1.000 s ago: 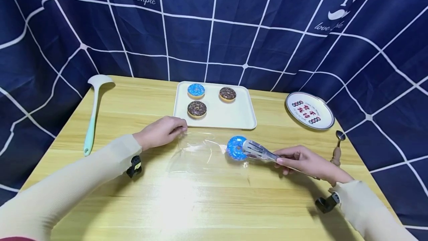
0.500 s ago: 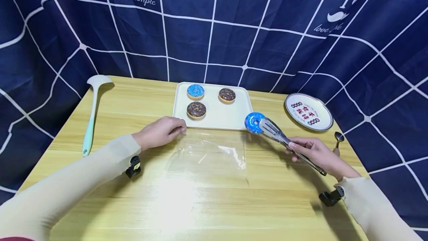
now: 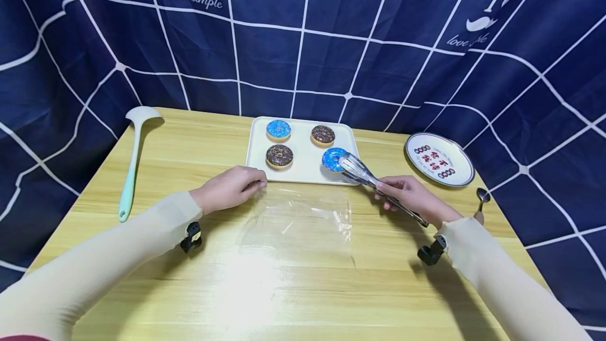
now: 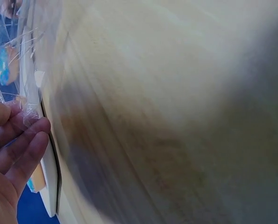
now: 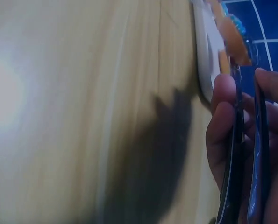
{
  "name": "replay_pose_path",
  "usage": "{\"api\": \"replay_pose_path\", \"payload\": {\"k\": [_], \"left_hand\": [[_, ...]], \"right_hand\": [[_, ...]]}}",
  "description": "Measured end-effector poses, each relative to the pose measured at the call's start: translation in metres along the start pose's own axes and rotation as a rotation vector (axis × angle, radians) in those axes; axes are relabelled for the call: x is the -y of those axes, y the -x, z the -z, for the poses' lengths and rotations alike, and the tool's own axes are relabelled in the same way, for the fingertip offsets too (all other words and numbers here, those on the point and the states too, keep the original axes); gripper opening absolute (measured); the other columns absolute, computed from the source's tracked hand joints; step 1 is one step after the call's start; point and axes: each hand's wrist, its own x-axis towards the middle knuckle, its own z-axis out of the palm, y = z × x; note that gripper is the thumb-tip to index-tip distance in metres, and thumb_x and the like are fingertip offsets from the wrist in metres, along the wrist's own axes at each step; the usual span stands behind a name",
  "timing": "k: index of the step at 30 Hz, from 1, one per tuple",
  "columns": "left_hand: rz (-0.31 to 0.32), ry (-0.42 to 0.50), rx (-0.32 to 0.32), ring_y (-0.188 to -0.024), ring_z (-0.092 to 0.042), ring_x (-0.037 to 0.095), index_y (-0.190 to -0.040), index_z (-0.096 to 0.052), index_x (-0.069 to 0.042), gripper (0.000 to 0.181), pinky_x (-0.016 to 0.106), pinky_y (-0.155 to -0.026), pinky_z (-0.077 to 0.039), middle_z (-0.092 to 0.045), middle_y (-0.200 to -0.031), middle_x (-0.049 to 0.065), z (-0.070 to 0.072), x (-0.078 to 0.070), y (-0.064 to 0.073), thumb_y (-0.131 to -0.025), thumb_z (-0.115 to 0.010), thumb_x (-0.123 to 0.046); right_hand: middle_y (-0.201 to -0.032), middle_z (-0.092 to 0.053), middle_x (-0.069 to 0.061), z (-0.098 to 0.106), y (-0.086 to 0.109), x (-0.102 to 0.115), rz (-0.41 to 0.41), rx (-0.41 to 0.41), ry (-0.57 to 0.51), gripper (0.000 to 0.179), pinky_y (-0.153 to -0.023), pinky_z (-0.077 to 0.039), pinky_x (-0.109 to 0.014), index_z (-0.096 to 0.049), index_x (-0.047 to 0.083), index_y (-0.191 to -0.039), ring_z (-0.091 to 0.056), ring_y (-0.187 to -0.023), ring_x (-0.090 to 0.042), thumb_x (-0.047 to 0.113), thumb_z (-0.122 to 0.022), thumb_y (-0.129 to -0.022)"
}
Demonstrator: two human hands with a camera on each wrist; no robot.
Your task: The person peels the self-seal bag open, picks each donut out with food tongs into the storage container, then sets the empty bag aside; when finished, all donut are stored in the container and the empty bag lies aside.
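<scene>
My right hand [image 3: 409, 194] holds metal tongs [image 3: 357, 170], its thumb and fingers on either side of the arms [image 5: 232, 172] in the right wrist view. Between the tong tips is a blue-iced doughnut [image 3: 331, 159], over the front right of a white tray [image 3: 305, 171]. Two chocolate doughnuts [image 3: 279, 156] and another blue doughnut [image 3: 278, 129] sit on that tray. By its front left corner, my left hand [image 3: 229, 189] pinches the edge of a clear plastic bag [image 3: 298, 222]. The left wrist view shows the film [image 4: 33, 88] between thumb and fingertips.
A mint-handled ladle [image 3: 130, 172] lies at the left of the wooden table [image 3: 303, 299]. At the right are a white plate [image 3: 461, 164] with red lettering and a small spoon [image 3: 482, 196]. A dark blue checked cloth [image 3: 265, 41] hangs behind.
The tongs carry the blue doughnut from the bag's right end, up and right, then left over the tray. My left hand stays in place; the bag now lies without the doughnut.
</scene>
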Motion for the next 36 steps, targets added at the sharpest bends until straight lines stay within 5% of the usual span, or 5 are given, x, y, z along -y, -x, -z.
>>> {"api": "replay_pose_path", "payload": {"k": [19,36], "left_hand": [[-0.013,-0.02,-0.024,-0.088,-0.068,0.013,-0.1,-0.072,-0.008,0.012,0.036,-0.085,-0.06,-0.075,-0.094,0.003,0.0,-0.003,0.0,-0.104,-0.061,-0.008],[0.011,-0.063,-0.002,-0.089,-0.068,0.014,-0.102,-0.073,-0.008,0.011,0.038,-0.085,-0.06,-0.074,-0.097,0.003,0.002,-0.004,0.001,-0.104,-0.062,-0.009]], "right_hand": [[-0.091,-0.071,-0.003,-0.009,-0.012,0.017,-0.049,0.043,0.044,0.041,-0.061,-0.054,-0.024,-0.063,-0.01,-0.13,-0.062,-0.066,-0.006,0.024,-0.055,-0.11],[-0.089,-0.068,-0.012,-0.014,-0.008,0.023,0.048,-0.045,0.195,0.038,-0.06,-0.055,-0.03,-0.067,-0.005,-0.126,-0.062,-0.071,-0.013,0.027,-0.06,-0.107]]}}
